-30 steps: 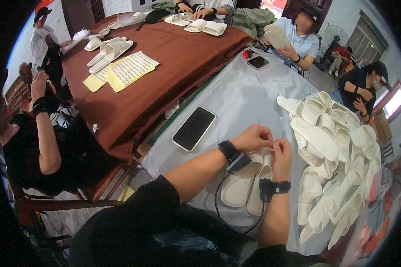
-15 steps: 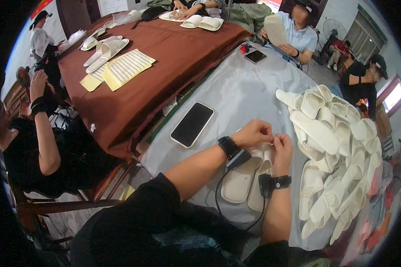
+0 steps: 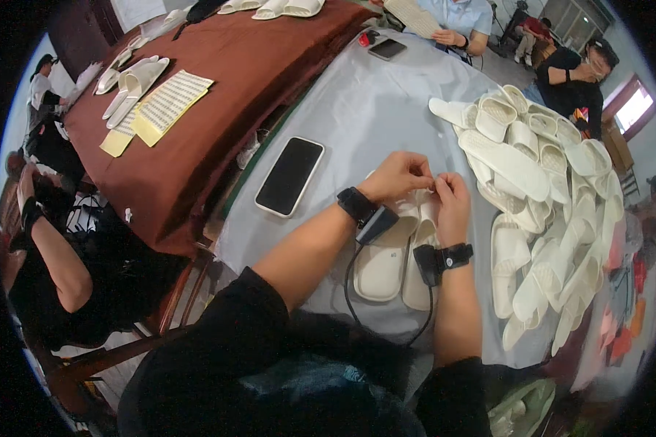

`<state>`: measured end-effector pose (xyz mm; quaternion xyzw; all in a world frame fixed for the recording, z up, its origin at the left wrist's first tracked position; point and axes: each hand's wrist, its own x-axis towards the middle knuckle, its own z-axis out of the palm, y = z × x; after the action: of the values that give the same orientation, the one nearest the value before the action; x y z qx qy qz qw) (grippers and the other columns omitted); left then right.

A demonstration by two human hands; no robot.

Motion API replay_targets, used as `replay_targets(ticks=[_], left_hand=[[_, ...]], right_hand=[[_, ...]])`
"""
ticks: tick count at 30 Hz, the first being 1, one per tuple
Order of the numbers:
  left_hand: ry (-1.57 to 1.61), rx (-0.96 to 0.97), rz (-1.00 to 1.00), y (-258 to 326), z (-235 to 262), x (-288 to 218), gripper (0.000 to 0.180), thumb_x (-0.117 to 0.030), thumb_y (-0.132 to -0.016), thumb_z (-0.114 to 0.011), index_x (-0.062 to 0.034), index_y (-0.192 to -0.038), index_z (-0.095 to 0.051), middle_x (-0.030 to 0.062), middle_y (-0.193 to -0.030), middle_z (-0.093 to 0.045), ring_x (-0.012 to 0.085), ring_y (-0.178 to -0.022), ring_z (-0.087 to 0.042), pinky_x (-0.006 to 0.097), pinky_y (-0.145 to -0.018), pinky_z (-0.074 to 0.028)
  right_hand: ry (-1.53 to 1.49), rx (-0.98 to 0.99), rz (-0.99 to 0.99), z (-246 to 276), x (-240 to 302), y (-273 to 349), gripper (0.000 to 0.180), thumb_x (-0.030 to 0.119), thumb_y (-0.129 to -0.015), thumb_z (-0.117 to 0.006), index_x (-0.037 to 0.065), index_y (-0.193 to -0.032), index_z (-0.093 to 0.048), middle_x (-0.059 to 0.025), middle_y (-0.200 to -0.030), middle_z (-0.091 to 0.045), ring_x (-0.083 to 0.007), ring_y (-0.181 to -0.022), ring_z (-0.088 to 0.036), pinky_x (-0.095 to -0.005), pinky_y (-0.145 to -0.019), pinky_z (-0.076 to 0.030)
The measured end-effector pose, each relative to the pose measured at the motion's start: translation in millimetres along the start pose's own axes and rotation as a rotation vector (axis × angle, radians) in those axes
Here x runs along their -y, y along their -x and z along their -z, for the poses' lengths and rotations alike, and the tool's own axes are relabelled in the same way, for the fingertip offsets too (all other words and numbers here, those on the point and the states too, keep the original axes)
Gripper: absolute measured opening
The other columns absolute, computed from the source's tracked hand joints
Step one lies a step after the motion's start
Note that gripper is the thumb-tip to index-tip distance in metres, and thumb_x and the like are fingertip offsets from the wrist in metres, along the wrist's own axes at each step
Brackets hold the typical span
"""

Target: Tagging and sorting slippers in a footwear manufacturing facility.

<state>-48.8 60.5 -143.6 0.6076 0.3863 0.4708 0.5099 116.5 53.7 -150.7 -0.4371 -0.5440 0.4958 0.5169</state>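
Note:
A pair of cream slippers, the left slipper point(image 3: 377, 275) and the right slipper point(image 3: 417, 291), lies on the grey table cover, heels toward me. Over their front ends, my left hand point(image 3: 402, 176) is closed in a pinch. My right hand point(image 3: 453, 207) pinches too, its fingertips almost meeting those of the left. Whatever is between the fingers is too small to make out. Both hands partly hide the front of the slippers.
A large heap of cream slippers point(image 3: 506, 156) fills the table's right side. A phone point(image 3: 290, 177) lies left of my hands. Beyond is a brown-covered table point(image 3: 219, 138) with printed sheets point(image 3: 171, 102) and more slippers point(image 3: 135, 87). Other people sit around.
My view has shifted, so the table and heap appear higher in the picture. Both hands stay pinched close together over the slippers. The person across now holds the pale flat piece more tilted.

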Motion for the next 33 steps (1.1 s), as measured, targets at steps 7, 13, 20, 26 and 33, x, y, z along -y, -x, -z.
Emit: replay_targets(ticks=[7,13,20,26,33], left_hand=[[0.026,0.010,-0.017,-2.8,3.0,4.4,0.011,-0.008,-0.086,-0.069,0.0023,-0.088,-0.067,0.0039,-0.080,-0.067,0.0084,-0.074,-0.060,0.024,-0.070,-0.049],[0.121,-0.034,0.027,-1.2,8.0,5.9,0.019,-0.010,-0.088,-0.069,0.0018,-0.102,-0.067,0.0033,-0.090,-0.067,0.0092,-0.083,-0.061,0.024,-0.075,-0.049],[0.056,0.013,-0.072,-2.6,3.5,10.8,0.018,-0.013,-0.084,-0.074,0.0012,-0.095,-0.068,0.0056,-0.085,-0.069,0.0097,-0.078,-0.062,0.024,-0.072,-0.050],[-0.068,0.000,0.011,-0.5,5.6,4.7,0.010,-0.008,-0.085,-0.072,0.0008,-0.086,-0.068,0.0012,-0.080,-0.066,0.0073,-0.074,-0.058,0.023,-0.068,-0.047],[0.007,0.033,-0.002,2.4,3.4,-5.1,0.012,-0.011,-0.084,-0.073,-0.0014,-0.082,-0.067,-0.0003,-0.077,-0.064,0.0059,-0.068,-0.054,0.021,-0.062,-0.043]], right_hand=[[-0.037,0.003,0.066,7.9,-7.3,-6.5,0.013,0.014,-0.093,-0.056,0.001,-0.092,-0.058,-0.0024,-0.082,-0.058,-0.0102,-0.073,-0.053,-0.0246,-0.068,-0.044],[-0.077,-0.059,0.045,5.8,1.8,-3.8,0.013,0.014,-0.093,-0.057,0.001,-0.093,-0.059,-0.0033,-0.082,-0.058,-0.0102,-0.073,-0.054,-0.0246,-0.065,-0.046],[0.080,0.022,0.092,5.5,8.0,-1.4,0.012,0.012,-0.090,-0.062,0.000,-0.091,-0.062,-0.0011,-0.080,-0.060,-0.0088,-0.070,-0.053,-0.0231,-0.064,-0.043],[0.188,0.053,0.118,1.7,10.8,0.1,0.012,0.012,-0.089,-0.061,0.000,-0.089,-0.061,-0.0008,-0.080,-0.059,-0.0088,-0.071,-0.051,-0.0245,-0.065,-0.042],[0.021,0.079,0.062,1.7,3.1,-0.3,0.013,0.013,-0.092,-0.057,0.001,-0.089,-0.058,0.0001,-0.079,-0.056,-0.0084,-0.073,-0.049,-0.0245,-0.066,-0.042]])
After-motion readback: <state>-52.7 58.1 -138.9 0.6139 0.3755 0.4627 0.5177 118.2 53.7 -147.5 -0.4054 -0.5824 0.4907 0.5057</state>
